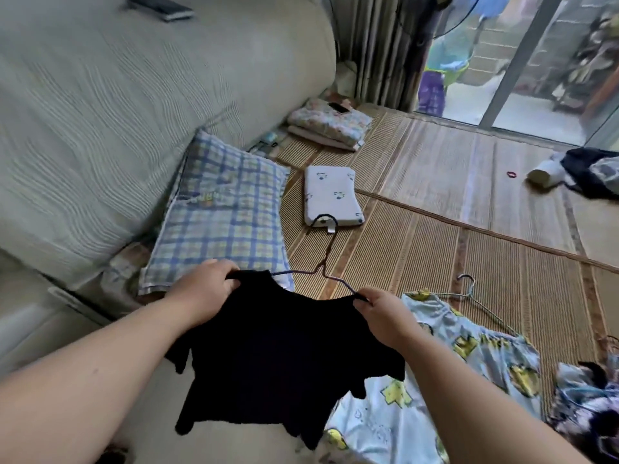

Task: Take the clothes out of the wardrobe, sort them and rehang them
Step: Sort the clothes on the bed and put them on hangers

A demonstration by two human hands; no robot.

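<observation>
Left hand (204, 289) and right hand (382, 316) each pinch a shoulder of a black top (278, 363) on its wire hanger (322, 267), held above a woven mat (435, 182) near a plaid pillow (217, 222); a glass door (536, 78) stands beyond.

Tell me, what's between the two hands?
In the head view, the left hand and right hand each pinch a shoulder of the black top; between them stretch its neckline and a thin wire hanger, hook pointing away over the mat.
</observation>
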